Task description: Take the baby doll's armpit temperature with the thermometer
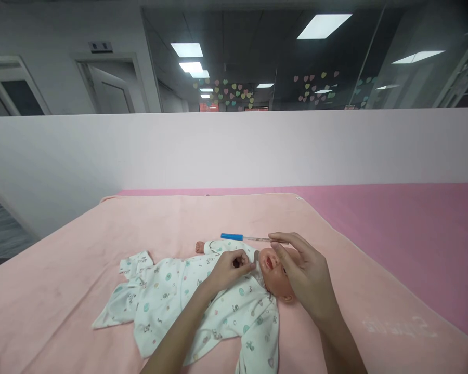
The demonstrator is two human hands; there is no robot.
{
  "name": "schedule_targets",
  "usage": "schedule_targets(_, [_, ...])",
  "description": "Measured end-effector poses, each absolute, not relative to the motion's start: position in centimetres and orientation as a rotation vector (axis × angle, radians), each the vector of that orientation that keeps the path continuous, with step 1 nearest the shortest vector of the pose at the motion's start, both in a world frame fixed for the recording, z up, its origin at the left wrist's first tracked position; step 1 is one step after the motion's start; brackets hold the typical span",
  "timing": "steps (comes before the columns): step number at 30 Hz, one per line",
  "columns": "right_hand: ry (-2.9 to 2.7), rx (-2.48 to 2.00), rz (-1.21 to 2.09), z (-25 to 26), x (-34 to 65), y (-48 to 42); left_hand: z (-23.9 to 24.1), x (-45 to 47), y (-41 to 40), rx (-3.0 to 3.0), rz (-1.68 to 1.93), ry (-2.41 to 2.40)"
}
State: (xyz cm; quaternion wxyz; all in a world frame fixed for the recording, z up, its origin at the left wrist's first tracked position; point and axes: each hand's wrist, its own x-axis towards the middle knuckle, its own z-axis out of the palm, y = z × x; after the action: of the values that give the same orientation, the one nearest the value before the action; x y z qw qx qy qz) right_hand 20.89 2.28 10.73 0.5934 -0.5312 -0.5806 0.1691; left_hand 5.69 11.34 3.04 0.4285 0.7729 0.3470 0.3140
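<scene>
A baby doll [271, 278] in a white printed outfit [167, 285] lies on its back, its head to the right. My right hand [306, 270] is above the doll's head and partly covers its face. Thumb and fingers pinch the right end of a thin, clear thermometer [253, 239], which has a blue end [232, 237] pointing left. Over the doll's upper chest, my left hand [230, 267] is curled, its fingertips together by the collar. Whether cloth is caught between those fingertips cannot be made out. One small doll hand [199, 247] sticks out of a sleeve.
A peach blanket [81, 244] lies under the doll, over a pink surface [405, 228] that shows at the right and back. Behind stands a low white wall [234, 148]. Glass with heart stickers [234, 93] rises above it, and doors are at the left.
</scene>
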Motion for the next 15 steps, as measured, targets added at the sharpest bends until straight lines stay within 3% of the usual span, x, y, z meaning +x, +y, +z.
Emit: schedule_targets(15, [-1.358, -1.047, 0.24, 10.65, 20.41, 1.96, 2.65, 5.7, 11.45, 1.921, 0.772, 0.864])
